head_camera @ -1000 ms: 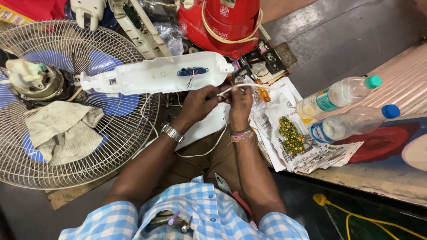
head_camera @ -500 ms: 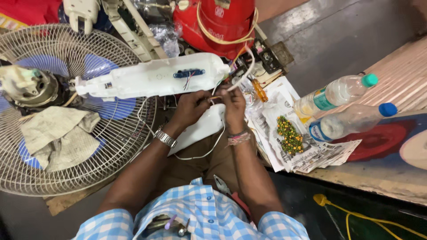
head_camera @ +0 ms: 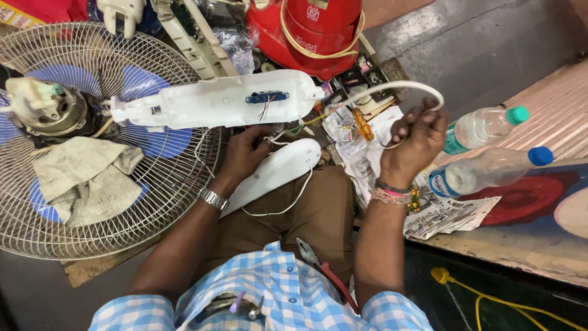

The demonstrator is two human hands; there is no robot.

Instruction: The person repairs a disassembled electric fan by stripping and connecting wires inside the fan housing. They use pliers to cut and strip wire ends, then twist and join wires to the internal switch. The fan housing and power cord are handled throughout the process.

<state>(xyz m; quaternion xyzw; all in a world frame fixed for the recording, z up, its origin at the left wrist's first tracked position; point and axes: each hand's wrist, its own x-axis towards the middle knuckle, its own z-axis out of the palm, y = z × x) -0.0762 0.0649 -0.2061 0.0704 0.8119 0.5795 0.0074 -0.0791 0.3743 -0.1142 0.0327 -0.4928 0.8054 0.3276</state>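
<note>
A white plastic fan body (head_camera: pixel 214 104) lies open across the middle, with a blue terminal block (head_camera: pixel 267 97) and thin wires showing. My left hand (head_camera: pixel 245 153) rests just below it, fingers on the wires and on a white cover piece (head_camera: pixel 275 171) lying across my lap. My right hand (head_camera: pixel 413 144) is raised to the right and grips a white cable (head_camera: pixel 392 89) that arcs back toward the end of the fan body. An orange-handled screwdriver (head_camera: pixel 362 125) lies on papers between my hands.
A fan grille with blue blades and motor (head_camera: pixel 37 110) lies at left, a grey rag (head_camera: pixel 86 178) on it. A red appliance (head_camera: pixel 318 30) stands behind. Two plastic bottles (head_camera: pixel 490 125) and newspaper (head_camera: pixel 447 214) sit at right. Pliers (head_camera: pixel 312 257) lie on my lap.
My right hand has moved away from the left, up and to the right, drawing the white cable out into a loop. The left hand stays under the fan body.
</note>
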